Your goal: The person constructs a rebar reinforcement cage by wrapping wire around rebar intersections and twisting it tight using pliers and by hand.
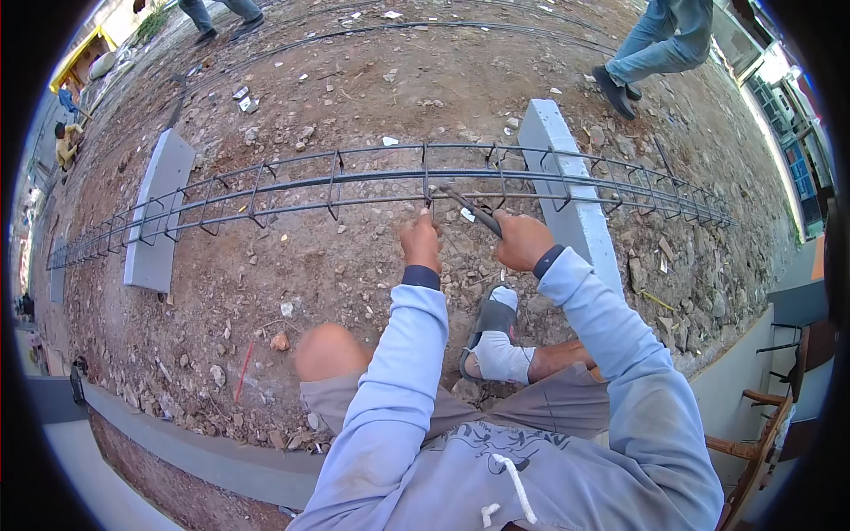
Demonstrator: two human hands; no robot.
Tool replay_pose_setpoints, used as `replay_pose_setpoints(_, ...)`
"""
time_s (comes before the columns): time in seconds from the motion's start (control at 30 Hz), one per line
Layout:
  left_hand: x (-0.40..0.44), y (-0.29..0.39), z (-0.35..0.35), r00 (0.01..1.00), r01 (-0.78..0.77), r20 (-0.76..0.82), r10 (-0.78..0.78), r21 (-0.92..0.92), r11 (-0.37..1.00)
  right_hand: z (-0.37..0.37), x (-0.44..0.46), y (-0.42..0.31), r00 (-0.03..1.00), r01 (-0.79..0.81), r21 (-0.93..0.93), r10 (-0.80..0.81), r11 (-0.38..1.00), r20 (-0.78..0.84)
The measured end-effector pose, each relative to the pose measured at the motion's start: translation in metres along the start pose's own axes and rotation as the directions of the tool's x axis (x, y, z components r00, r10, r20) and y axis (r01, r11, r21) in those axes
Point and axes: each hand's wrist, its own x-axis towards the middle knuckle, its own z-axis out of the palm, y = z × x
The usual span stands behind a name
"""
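- The rebar cage (390,177) lies across pale blocks, among them a left block (152,257) and a right block (580,232), above stony ground (292,274).
- The right hand (524,239) has its fingers wrapped round the handle of a dark tool (482,218), whose tip reaches near a stirrup (425,168).
- The left hand (421,242), fingers curled closed, sits at that stirrup's lower end (what they pinch, if anything, I cannot tell).

Building site: rebar cage (425,174), rubble (682,296)
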Motion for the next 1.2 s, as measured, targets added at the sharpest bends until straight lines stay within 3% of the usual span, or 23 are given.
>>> replay_pose_setpoints(0.07, -0.008, -0.012, -0.002, 0.992, 0.091, 0.11, -0.065, -0.249, 0.964, 0.005, 0.002, -0.003, 1.0, -0.007, -0.093, 0.005, 0.996, -0.015)
replay_pose_setpoints(0.17, -0.003, -0.016, -0.007, 0.991, 0.038, 0.136, 0.006, -0.318, 0.947, -0.002, 0.0, -0.012, 0.999, -0.017, -0.199, 0.009, 0.98, -0.042)
replay_pose_setpoints(0.37, 0.007, -0.025, -0.001, 0.988, -0.003, 0.143, 0.066, -0.405, 0.914, -0.008, 0.01, -0.024, 0.998, -0.034, -0.397, 0.01, 0.917, -0.062)
replay_pose_setpoints(0.53, 0.009, -0.026, 0.001, 0.988, -0.075, 0.098, 0.116, -0.348, 0.935, -0.013, 0.009, -0.035, 0.997, -0.055, -0.502, 0.017, 0.863, -0.078)
replay_pose_setpoints(0.7, 0.003, -0.023, 0.005, 0.989, -0.074, 0.091, 0.114, -0.357, 0.931, 0.004, 0.008, -0.027, 0.978, -0.07, -0.594, -0.061, 0.802, -0.198)
replay_pose_setpoints(0.83, 0.004, -0.025, 0.006, 0.988, -0.065, 0.103, 0.113, -0.388, 0.919, 0.009, 0.01, -0.026, 0.975, -0.09, -0.556, -0.041, 0.826, -0.218)
replay_pose_setpoints(0.93, 0.0, -0.022, 0.005, 0.991, -0.077, 0.074, 0.108, -0.331, 0.94, 0.002, 0.008, -0.039, 0.993, -0.1, -0.542, 0.049, 0.834, -0.108)
replay_pose_setpoints(0.97, -0.001, -0.022, 0.006, 0.993, -0.078, 0.064, 0.103, -0.315, 0.946, 0.008, 0.009, -0.037, 0.989, -0.092, -0.542, 0.013, 0.836, -0.149)
replay_pose_setpoints(1.07, 0.0, -0.024, 0.002, 0.993, -0.046, 0.09, 0.08, -0.329, 0.943, -0.005, 0.009, -0.051, 0.994, -0.052, -0.351, 0.084, 0.935, 0.075)
replay_pose_setpoints(1.1, 0.001, -0.027, -0.001, 0.993, -0.036, 0.097, 0.074, -0.344, 0.938, -0.007, 0.008, -0.05, 0.994, 0.048, -0.288, -0.016, 0.956, 0.111)
replay_pose_setpoints(1.2, 0.001, -0.026, -0.001, 0.993, 0.009, 0.11, 0.041, -0.415, 0.91, -0.026, 0.013, -0.055, 0.925, 0.012, -0.104, 0.029, 0.995, 0.38)
